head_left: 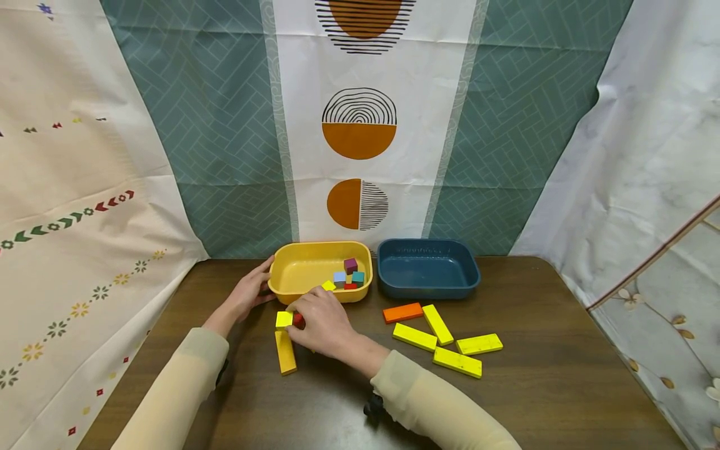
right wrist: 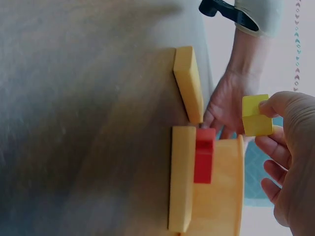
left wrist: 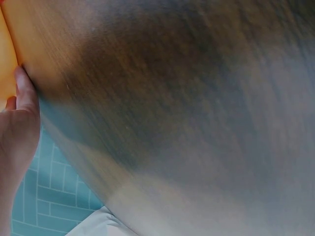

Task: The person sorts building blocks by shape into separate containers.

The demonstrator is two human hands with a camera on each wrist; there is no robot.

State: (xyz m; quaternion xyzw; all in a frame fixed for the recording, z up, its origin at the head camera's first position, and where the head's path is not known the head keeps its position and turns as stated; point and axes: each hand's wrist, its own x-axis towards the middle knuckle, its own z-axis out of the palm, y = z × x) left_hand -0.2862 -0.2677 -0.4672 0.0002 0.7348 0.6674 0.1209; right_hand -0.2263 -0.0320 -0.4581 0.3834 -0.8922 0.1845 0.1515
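My right hand [head_left: 323, 322] pinches a yellow cube [right wrist: 257, 125] between thumb and fingers, above the table in front of the yellow plastic tub [head_left: 298, 273]. Below that hand, a red block [right wrist: 204, 160] stands beside a yellow-orange plank [right wrist: 182, 179]; the hand mostly hides both in the head view. Another yellow-orange plank [head_left: 285, 354] lies nearer the front. My left hand [head_left: 247, 297] rests against the tub's left side with its fingers mostly straight. Inside the tub's right end are several small cubes, among them a purple cube [head_left: 350, 265] and a teal cube [head_left: 357, 279].
A dark blue tub [head_left: 429, 291] stands to the right of the yellow one. In front of it lie an orange plank [head_left: 402, 313] and several bright yellow planks [head_left: 457, 362]. A patterned curtain [head_left: 230, 125] hangs along the back edge of the brown table [head_left: 534, 387].
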